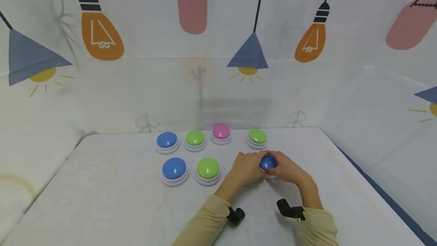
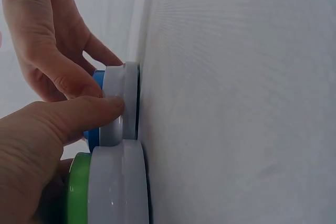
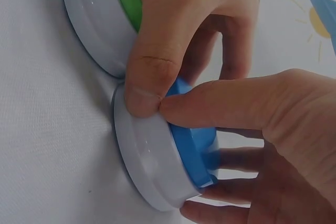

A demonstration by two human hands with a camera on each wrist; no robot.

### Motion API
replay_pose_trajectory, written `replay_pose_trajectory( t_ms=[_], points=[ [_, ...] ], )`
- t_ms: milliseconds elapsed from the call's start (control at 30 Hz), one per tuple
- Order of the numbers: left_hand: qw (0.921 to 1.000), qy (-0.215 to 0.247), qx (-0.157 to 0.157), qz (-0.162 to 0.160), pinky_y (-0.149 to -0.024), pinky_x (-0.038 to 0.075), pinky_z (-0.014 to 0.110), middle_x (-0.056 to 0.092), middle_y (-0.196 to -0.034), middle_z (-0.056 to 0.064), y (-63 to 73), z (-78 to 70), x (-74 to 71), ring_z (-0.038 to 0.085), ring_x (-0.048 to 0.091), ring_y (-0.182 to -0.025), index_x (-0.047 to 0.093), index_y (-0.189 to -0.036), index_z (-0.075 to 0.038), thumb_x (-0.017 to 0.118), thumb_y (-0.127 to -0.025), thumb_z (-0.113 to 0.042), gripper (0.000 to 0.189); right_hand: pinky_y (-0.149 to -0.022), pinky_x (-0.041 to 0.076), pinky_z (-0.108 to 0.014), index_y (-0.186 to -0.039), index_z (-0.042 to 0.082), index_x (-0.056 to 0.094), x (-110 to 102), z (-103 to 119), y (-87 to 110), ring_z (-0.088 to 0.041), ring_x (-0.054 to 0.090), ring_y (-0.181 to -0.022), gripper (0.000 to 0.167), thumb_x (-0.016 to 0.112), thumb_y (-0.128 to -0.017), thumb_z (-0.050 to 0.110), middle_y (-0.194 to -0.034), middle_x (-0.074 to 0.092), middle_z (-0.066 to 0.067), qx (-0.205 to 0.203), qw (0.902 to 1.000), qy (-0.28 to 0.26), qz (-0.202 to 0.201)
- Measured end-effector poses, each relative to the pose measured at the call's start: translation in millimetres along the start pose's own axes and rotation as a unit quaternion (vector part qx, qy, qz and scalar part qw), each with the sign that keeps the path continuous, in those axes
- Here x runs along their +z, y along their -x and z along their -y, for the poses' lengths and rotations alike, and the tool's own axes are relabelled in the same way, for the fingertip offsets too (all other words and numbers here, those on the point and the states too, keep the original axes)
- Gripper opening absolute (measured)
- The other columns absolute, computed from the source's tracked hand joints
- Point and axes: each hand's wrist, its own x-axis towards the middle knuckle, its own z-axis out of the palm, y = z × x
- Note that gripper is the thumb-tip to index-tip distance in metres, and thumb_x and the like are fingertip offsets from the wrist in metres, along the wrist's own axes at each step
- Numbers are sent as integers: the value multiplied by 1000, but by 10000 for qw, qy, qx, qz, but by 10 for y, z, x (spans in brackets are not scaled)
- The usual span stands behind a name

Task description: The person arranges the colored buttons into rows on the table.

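Observation:
Both hands are gathered round a blue push button (image 1: 268, 161) with a white base, at the right end of the front row. The left hand (image 1: 246, 167) has its thumb on the white base, as the left wrist view shows. My right hand (image 1: 290, 168) grips the blue cap (image 3: 190, 153) from the other side, thumb near the left thumb and fingers curled round the far side. Close beside this button, under the left hand, stands a green push button (image 2: 79, 187), its base meeting the blue one's. In the head view the left hand hides nearly all of it.
To the left in the front row stand a green button (image 1: 208, 168) and a blue button (image 1: 174, 168). Behind are a blue (image 1: 167, 139), a green (image 1: 195, 137), a pink (image 1: 221, 131) and another green button (image 1: 257, 136). A printed cloth (image 1: 153, 86) hangs behind the white table (image 1: 119, 200).

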Motion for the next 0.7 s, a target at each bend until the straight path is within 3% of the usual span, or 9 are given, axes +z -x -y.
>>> replay_pose_trajectory(
  t_ms=[333, 700],
  points=[
    [9999, -47, 83, -92, -82, 45, 32, 68, -123, -9, -22, 4, 23, 11, 65, -105, 56, -136, -24, 76, -84, -43, 59, -102, 39, -64, -139, -9, 46, -31, 43, 34, -49, 48, -123, 68, 74, -82, 14, -134, 49, -33, -51, 9999, 116, -32],
    [9999, -81, 104, -86, -84, 46, 33, 68, -122, -8, -33, -32, 39, 11, 65, -104, 56, -137, -23, 75, -85, -44, 59, -102, 39, -64, -138, -8, 48, -63, 76, 53, -49, 49, -122, 64, 73, -83, 13, -135, 48, -33, 184, 9993, 334, 31]
  ],
)
